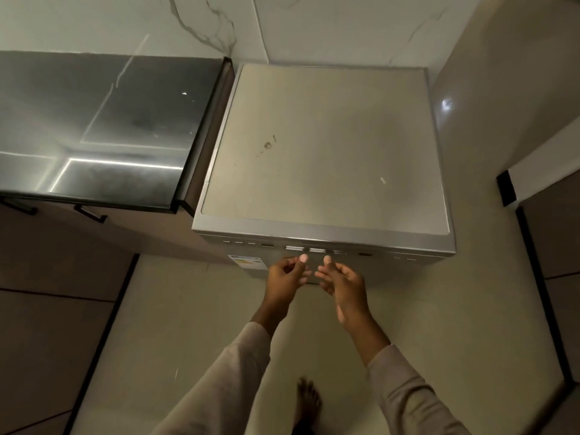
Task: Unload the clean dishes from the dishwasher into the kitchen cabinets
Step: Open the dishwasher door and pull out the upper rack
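**2 hands at the closed dishwasher door**

At the far left a dark, glossy bench (94, 120) runs along the marble-veined wall (125, 20), with ceiling lights mirrored in its top. Under its front edge, the cabinet fronts (62, 246) carry 2 dark bar handles (89, 213).

A narrow gap separates the bench end from the silver dishwasher (323, 146). It stands freestanding in the corner, its flat top smudged with a few small marks. Its door is closed.

A sticker (246, 262) with coloured bars sits on the upper left of the door front, and its writing is too small to read. Along the top of the door runs a control strip (314, 248) of small buttons with no legible lettering.

Both arms, in pale sleeves, reach forward and down to the middle of that strip.

The left hand (284, 277) and the right hand (343, 282) hover close together without touching each other. Their palms are turned inward, their fingers loosely curled and their thumbs pointing up at the buttons. Neither hand holds anything. I cannot tell whether the thumbs touch the door.

Pale floor (157, 340) lies open in front of the machine, where 1 bare foot (309, 400) is planted. To the right, a beige panel (502, 89) stands just beside the dishwasher.
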